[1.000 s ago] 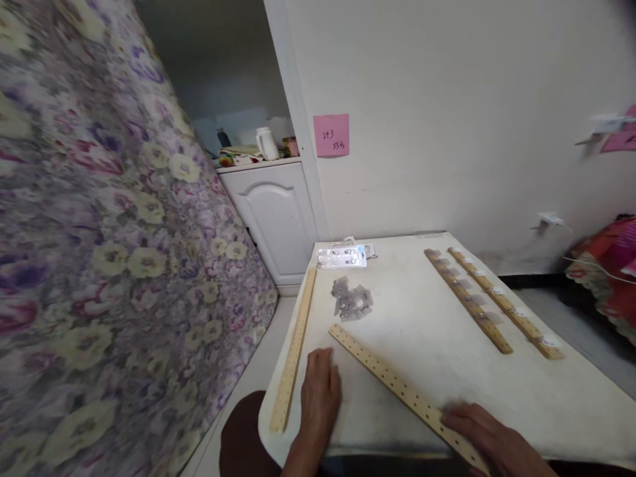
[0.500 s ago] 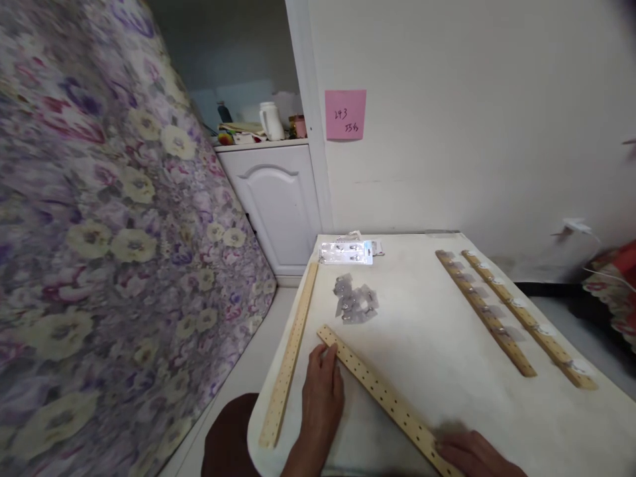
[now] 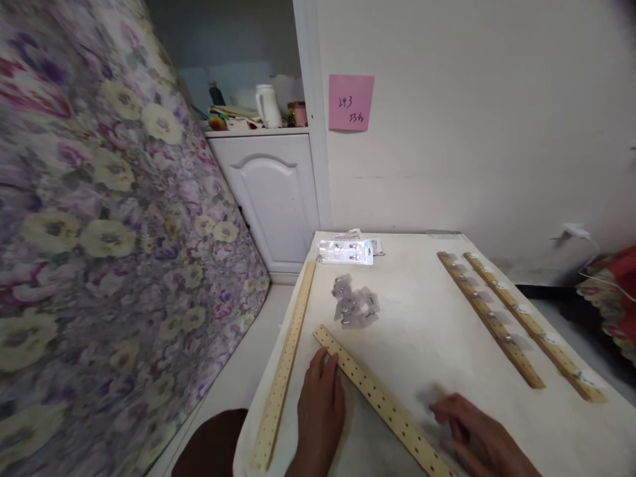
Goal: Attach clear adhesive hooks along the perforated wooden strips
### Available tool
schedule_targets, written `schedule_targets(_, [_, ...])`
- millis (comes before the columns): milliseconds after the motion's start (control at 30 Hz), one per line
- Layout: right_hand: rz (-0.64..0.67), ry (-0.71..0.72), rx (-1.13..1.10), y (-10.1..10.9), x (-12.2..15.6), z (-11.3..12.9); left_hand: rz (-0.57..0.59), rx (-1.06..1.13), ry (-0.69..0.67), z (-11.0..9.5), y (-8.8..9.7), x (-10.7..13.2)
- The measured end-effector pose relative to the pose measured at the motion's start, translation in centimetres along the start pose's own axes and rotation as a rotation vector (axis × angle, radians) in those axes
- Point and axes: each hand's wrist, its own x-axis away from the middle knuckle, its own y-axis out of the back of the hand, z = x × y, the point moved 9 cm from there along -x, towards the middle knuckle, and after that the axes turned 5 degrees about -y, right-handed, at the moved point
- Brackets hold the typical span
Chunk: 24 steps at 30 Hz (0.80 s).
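Observation:
A long wooden strip with a row of holes (image 3: 377, 401) lies slantwise on the white table (image 3: 427, 318) in front of me. My left hand (image 3: 322, 404) lies flat on the table, fingers out, its fingertips touching the strip's far end. My right hand (image 3: 479, 437) rests by the strip's near end with fingers spread, slightly blurred, holding nothing. A heap of small clear bags with metal parts (image 3: 355, 305) lies just beyond the strip.
A second holed strip (image 3: 283, 371) lies along the table's left edge. Two strips with fitted hooks (image 3: 489, 318) (image 3: 534, 324) lie at the right. A blister pack (image 3: 345, 252) is at the back. Left stands a floral mattress (image 3: 99, 232), behind it a white cabinet (image 3: 271, 192).
My right hand has come off the strip's near end and spread beside it. My left hand has reached the strip's far end. The view has shifted slightly.

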Motion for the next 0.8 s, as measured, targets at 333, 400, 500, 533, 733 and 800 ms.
schedule_targets(333, [-0.32, 0.038, 0.008, -1.2, -16.7, -1.5, 0.024, 0.002, 0.027, 0.3, -0.2, -0.3])
schedule_targets(400, [-0.342, 0.038, 0.026, -1.9, -18.0, -1.8, 0.027, 0.004, 0.028, 0.3, -0.3, -0.3])
schedule_targets(500, [-0.343, 0.033, 0.027, -2.4, -18.7, -2.2, 0.027, 0.015, 0.027, 0.3, -0.3, -0.3])
schedule_targets(533, [-0.342, 0.032, 0.025, -2.4, -18.7, -2.3, 0.024, 0.017, 0.031, 0.3, -0.3, -0.3])
schedule_targets(733, [-0.356, 0.075, -0.03, -1.4, -17.7, -1.1, 0.031, 0.014, 0.054, 0.3, -0.3, -0.4])
schedule_targets(800, [-0.365, 0.111, -0.064, -1.1, -17.2, -0.4, 0.041, 0.011, 0.062, 0.3, -0.3, -0.4])
